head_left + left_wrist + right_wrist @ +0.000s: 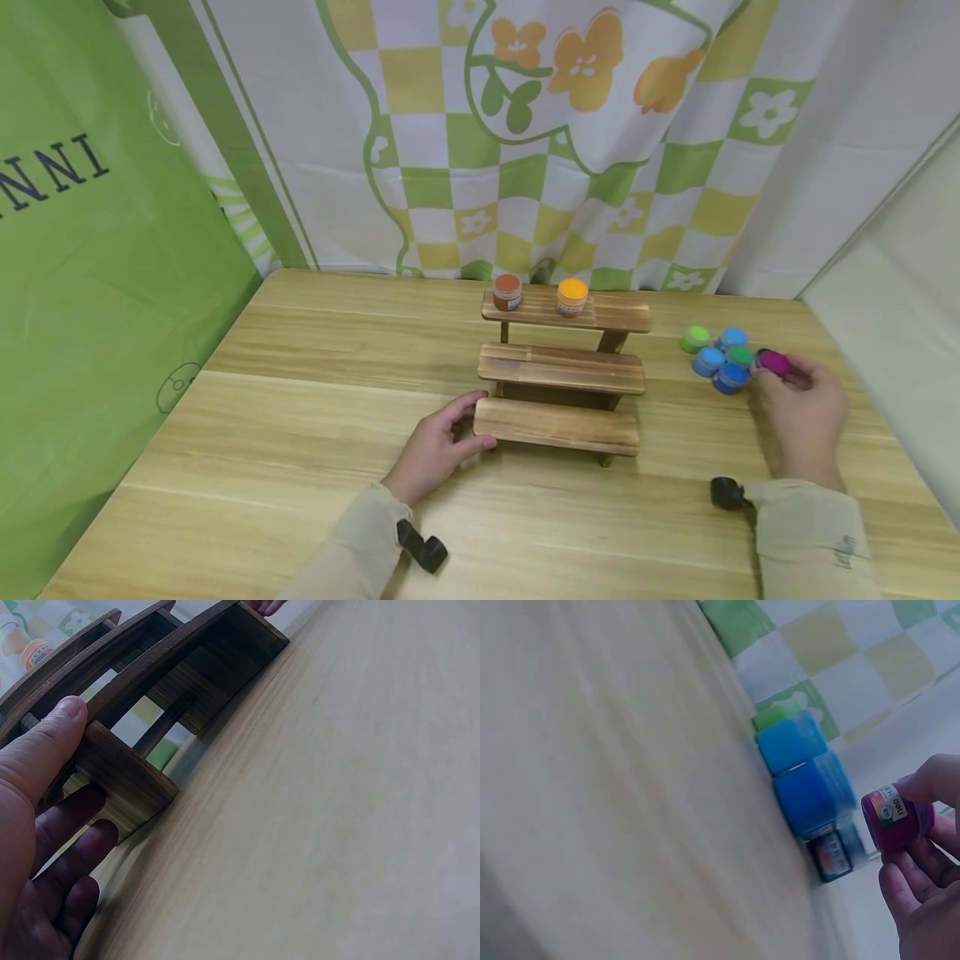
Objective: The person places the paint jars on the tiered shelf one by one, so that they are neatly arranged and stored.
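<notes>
A three-step wooden display stand (558, 425) stands on the table. My left hand (435, 450) grips the left end of its lowest step, the thumb (64, 724) on the step's edge and the other fingers by its side support. To the right of the stand, my right hand (808, 408) pinches a small purple paint jar (894, 817), raised beside a group of jars. That group has a light green jar (695, 338), light blue jars (708, 362), a green jar (739, 357), a dark blue jar (731, 379) and a dark jar (831, 856), partly hidden in the head view.
A brown jar (507, 292) and an orange-yellow jar (572, 297) sit on the stand's top step. Behind the wooden table (315, 333) hangs a checked, flowered curtain (525, 183). Green cloth (97, 275) hangs at the left, and a pale wall (907, 283) borders the right.
</notes>
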The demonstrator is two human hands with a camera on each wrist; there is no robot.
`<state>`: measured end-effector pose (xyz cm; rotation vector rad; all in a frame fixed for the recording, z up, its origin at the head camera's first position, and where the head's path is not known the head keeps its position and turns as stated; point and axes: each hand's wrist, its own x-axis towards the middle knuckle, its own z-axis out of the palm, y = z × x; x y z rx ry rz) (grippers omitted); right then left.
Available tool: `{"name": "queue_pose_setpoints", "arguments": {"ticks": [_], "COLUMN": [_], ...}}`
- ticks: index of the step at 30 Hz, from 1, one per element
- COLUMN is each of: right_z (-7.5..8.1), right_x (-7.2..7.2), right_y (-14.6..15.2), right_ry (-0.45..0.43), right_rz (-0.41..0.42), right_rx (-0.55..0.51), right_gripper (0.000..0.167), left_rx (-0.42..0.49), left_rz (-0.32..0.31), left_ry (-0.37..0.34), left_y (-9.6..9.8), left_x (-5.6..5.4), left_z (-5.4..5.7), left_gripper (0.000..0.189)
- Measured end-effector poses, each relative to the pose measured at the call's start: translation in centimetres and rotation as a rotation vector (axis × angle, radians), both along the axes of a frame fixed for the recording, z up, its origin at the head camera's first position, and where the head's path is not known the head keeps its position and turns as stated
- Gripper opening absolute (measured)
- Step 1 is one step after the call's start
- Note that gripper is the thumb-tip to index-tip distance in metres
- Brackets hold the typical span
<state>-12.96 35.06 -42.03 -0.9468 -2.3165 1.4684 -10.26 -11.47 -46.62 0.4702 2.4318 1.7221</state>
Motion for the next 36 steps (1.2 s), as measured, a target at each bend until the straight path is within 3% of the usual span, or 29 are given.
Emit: {"name": "queue_pose_setpoints", "arguments": {"ticks": [11, 24, 29, 36], "right_z": [3.3, 6.6, 7.6, 7.9], "right_x": [0.4, 1.1, 1.4, 1.2], "right_y": [-1.6, -4.3, -5.6, -7.5], "right_ry": [0.076, 0.171, 0.253, 0.373], "right_rz": [-0.002, 0.038, 0.073, 0.151], "right_rx": [-0.042, 0.018, 0.030, 0.142], "right_gripper": [0.071, 0.065, 0.057, 0.044], "left_rx": [0.005, -0.016, -0.027, -0.013], "left_rz": [-0.001, -0.011, -0.008, 0.000], "left_ry": [0.005, 0.025, 0.025, 0.011], "left_y": [-0.1, -0.1, -0.1, 0.0], "left_x": [0.0, 0.0, -0.1, -0.1], "left_z": [0.1, -0.1, -0.1, 0.0], "left_gripper": [0.062, 0.062, 0.062, 0.061]}}
